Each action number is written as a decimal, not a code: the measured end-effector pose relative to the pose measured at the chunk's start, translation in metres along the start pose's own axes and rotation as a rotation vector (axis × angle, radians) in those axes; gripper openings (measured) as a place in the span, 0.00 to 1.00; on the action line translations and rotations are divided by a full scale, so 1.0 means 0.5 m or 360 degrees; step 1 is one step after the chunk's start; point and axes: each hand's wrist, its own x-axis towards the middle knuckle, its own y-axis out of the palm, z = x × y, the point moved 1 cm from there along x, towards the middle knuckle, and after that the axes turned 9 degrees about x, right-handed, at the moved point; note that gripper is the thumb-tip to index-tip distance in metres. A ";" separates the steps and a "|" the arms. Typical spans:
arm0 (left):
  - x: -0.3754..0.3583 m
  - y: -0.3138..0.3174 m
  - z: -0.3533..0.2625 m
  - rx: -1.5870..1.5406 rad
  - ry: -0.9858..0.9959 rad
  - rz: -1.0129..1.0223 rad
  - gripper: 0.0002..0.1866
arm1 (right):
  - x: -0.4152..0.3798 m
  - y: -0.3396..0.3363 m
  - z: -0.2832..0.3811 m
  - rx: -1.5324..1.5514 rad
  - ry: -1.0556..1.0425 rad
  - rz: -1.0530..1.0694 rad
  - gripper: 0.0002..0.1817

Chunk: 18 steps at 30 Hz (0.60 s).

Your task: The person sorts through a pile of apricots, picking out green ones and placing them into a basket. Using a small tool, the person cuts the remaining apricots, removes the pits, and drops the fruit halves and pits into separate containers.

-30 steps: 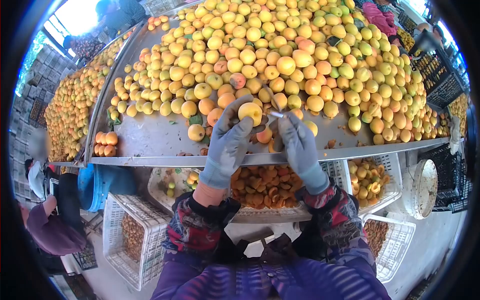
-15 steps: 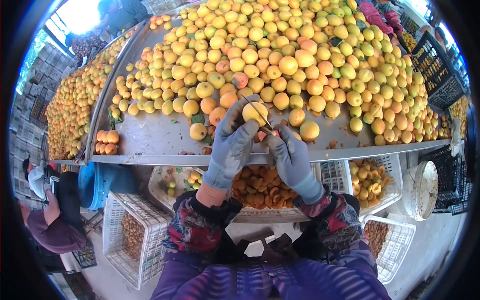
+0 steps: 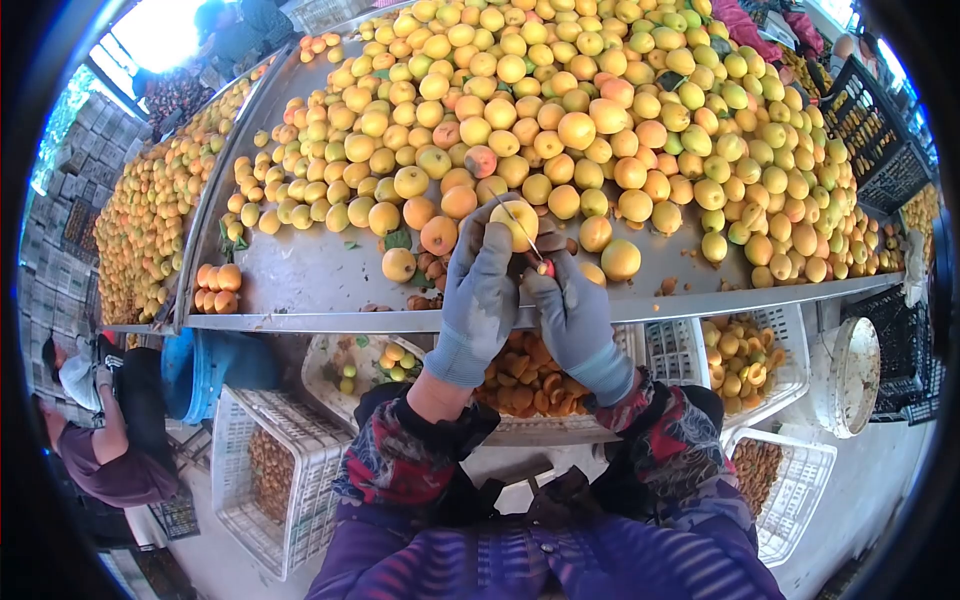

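Note:
In a grey glove, my left hand [image 3: 480, 285] grips a yellow apricot [image 3: 514, 226] above the front edge of the metal table. My right hand [image 3: 573, 305], gloved as well, is closed around the short reddish handle of a small knife [image 3: 528, 236]. The thin blade lies slantwise across the face of the fruit. Behind both hands spreads a large heap of whole apricots [image 3: 560, 130]. Directly below them, a crate of halved apricots [image 3: 530, 375] stands under the table edge.
A white crate of halves [image 3: 740, 360] and a white bucket [image 3: 853, 378] stand right. Left are a blue barrel [image 3: 215, 372] and a white crate of brown pits [image 3: 285, 470]. A person [image 3: 115, 450] is at far left. Small apricots stand grouped [image 3: 217, 287] on the table.
Both hands have shifted slightly, with the knife blade still across the apricot. The whole view has moved a little.

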 end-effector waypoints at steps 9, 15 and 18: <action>0.008 -0.011 -0.011 0.0610 0.0209 -0.0173 0.21 | -0.002 0.002 -0.004 -0.0278 -0.0199 -0.0168 0.11; 0.014 -0.039 -0.003 0.0257 0.0087 -0.0217 0.19 | -0.007 -0.001 -0.005 -0.0332 -0.0134 -0.0047 0.14; 0.015 -0.045 -0.002 0.0050 -0.0109 -0.0118 0.22 | -0.007 0.001 -0.013 -0.0301 -0.0144 -0.0079 0.15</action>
